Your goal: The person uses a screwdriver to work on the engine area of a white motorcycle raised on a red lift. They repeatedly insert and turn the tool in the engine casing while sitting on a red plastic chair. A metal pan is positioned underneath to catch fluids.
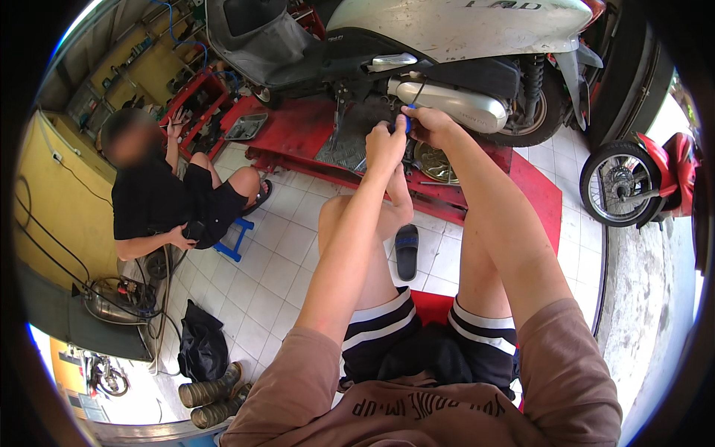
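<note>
A scooter (pixel 447 45) stands on a red lift platform (pixel 298 164) in front of me. Both my hands come together just before its silver engine-side cover (pixel 462 108). Between them is a blue-handled tool with a thin dark shaft, seemingly a screwdriver (pixel 408 112); its tip is too small to make out. My left hand (pixel 386 145) is closed, fingers curled around the lower part of the handle. From the right, my right hand (pixel 432 124) pinches the handle's upper part. A round tray (pixel 436 164) with small metal parts lies below my hands, partly hidden by my wrists.
At left, a person in black (pixel 149 179) sits on a blue stool (pixel 235 240), one hand raised by a red tool cart (pixel 195 104). A red motorcycle's wheel (pixel 620 185) stands at right. A slipper (pixel 406 253), boots (pixel 212 391) and a black bag (pixel 202 343) lie on the tiles.
</note>
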Tool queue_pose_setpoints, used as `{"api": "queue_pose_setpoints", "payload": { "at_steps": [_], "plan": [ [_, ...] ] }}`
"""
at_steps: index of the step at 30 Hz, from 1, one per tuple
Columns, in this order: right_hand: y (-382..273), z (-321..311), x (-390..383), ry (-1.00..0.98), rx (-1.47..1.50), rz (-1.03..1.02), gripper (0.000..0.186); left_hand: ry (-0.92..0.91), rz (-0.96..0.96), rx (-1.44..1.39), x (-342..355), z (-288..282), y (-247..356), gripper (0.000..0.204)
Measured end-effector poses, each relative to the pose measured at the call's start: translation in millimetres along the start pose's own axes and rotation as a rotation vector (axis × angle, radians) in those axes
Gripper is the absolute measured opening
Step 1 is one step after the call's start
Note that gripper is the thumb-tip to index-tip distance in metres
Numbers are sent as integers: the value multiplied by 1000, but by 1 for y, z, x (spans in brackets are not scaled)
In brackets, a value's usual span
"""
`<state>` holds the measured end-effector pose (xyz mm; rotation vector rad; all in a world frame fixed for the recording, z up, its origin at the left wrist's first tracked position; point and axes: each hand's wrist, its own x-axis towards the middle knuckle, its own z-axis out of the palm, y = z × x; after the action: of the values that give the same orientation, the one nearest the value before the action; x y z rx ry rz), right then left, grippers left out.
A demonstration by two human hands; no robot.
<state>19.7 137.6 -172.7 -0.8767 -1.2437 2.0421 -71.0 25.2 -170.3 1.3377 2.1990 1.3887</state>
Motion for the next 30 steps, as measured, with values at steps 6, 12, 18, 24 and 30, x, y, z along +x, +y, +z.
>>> {"api": "queue_pose_setpoints", "payload": {
  "at_steps": [6,12,18,24,30],
  "plan": [
    [-3,18,-9,140,3,-14,16,65,146,36,-6,-7,2,43],
    [2,0,4,-86,111,23,10,12,-16,80,-4,-13,12,41],
    [-1,4,1,97,-107,-6,22,105,130,66,-13,-10,11,38],
    [0,0,5,-111,83,122,11,31,-61,49,3,-11,-5,46],
    [3,-6,9,-179,116,85,12,-41,-139,-13,9,-3,-8,51]
  ]
}}
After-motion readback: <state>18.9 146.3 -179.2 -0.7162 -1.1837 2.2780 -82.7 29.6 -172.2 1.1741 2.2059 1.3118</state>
